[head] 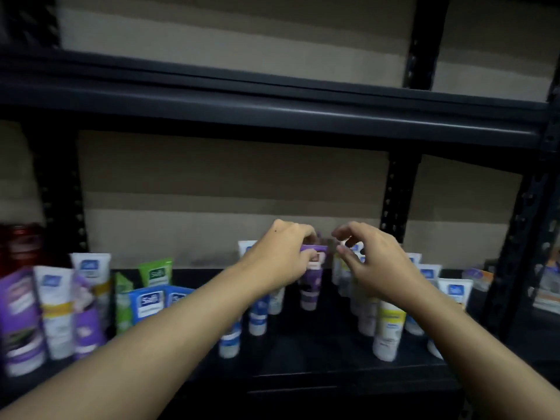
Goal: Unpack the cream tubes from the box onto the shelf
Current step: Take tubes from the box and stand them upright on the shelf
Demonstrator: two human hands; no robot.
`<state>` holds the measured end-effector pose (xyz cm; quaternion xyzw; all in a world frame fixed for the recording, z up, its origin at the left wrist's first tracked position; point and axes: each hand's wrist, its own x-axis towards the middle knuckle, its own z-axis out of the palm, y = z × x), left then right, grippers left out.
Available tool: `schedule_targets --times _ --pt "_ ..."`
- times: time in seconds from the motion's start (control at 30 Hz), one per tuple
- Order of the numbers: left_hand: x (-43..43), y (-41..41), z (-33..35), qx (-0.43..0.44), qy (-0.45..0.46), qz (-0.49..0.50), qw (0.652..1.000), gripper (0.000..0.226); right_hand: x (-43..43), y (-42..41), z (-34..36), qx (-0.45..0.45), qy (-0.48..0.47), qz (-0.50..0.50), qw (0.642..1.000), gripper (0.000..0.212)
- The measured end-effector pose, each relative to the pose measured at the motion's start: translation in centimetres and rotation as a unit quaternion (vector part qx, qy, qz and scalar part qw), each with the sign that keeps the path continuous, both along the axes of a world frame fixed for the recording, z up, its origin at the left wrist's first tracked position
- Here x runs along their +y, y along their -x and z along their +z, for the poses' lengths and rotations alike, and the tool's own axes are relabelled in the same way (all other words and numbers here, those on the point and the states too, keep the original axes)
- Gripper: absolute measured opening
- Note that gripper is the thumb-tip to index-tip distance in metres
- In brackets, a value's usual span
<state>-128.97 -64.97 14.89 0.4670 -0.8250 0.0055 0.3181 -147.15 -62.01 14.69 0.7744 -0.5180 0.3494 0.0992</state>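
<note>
Left hand [280, 256] pinches purple tube [312, 277] — right hand [371, 259] loose.

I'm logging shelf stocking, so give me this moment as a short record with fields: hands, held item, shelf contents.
left hand: left hand pinching the top of the purple tube, tube upright
right hand: right hand beside it, fingers spread, holding nothing
shelf: dark shelf, many tubes standing cap down
far left: red object, blurred
</note>
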Motion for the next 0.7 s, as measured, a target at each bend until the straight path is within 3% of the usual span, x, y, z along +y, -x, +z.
schedule_targets --times 0.23,0.43,0.6,0.7 --pt "5.8 -16.3 2.5 -0.064 0.046 0.12 0.99 0.029 1.5 -12.8 1.5 -0.03 -0.032 0.1 0.994 0.028" --pt "9.4 -28.7 2.4 -0.084 -0.038 0.221 0.971 0.058 1.6 -23.0 1.1 -0.003 -0.058 0.144 0.988 0.023" --pt "10.0 -32.2 0.9 -0.137 -0.035 0.254 0.957 0.032 1.0 -28.9 0.6 0.084 -0.104 0.164 0.977 0.021" --pt "9.6 -33.5 0.6 -0.134 -0.046 0.319 0.937 0.038 0.4 -31.2 0.3 0.115 -0.122 0.169 0.971 0.027"
